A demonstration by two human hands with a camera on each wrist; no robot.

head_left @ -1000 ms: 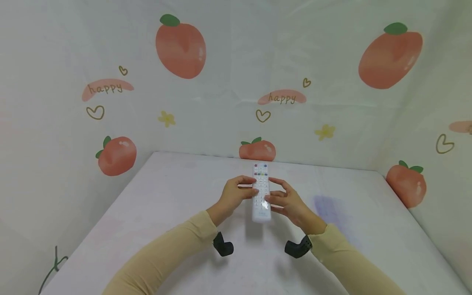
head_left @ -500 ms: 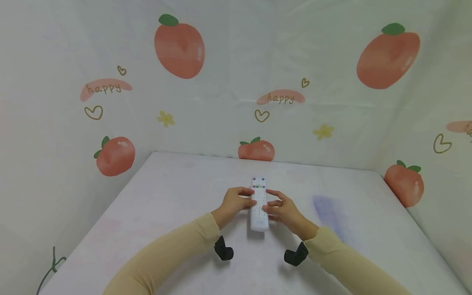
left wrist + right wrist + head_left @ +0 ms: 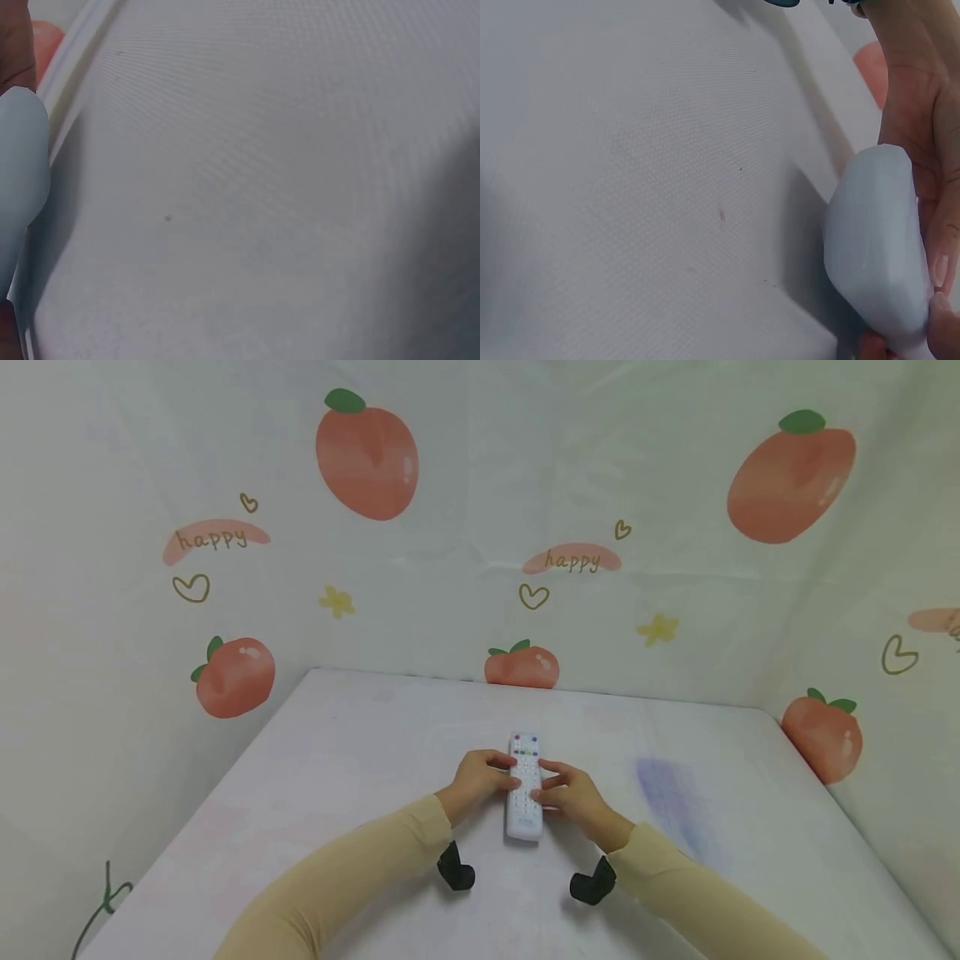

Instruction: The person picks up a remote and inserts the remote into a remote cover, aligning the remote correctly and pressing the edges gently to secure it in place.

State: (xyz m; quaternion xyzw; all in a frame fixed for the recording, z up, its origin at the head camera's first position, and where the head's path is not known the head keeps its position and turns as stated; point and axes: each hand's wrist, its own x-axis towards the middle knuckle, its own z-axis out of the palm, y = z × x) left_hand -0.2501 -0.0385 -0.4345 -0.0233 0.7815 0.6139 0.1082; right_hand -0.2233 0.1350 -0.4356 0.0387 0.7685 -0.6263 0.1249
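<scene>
A white remote control with small coloured buttons near its far end lies lengthwise between both hands in the head view, low over the white table. My left hand pinches its left edge, thumb on the button face. From the opposite side my right hand grips the right edge, also with the thumb on top. The right wrist view has the rounded near end of the remote control close above the cloth, fingers beside it. Only a strip of the remote control shows at the left border of the left wrist view.
The table wears a white cover with a purple smudge on the right. Behind it hangs a white curtain printed with fruit and hearts. A green cord lies at the left edge. Black wrist mounts hang below the sleeves.
Both hands have brought the remote control down and nearer to the body, and its shadow on the table has drawn in close to it. The grip looks the same.
</scene>
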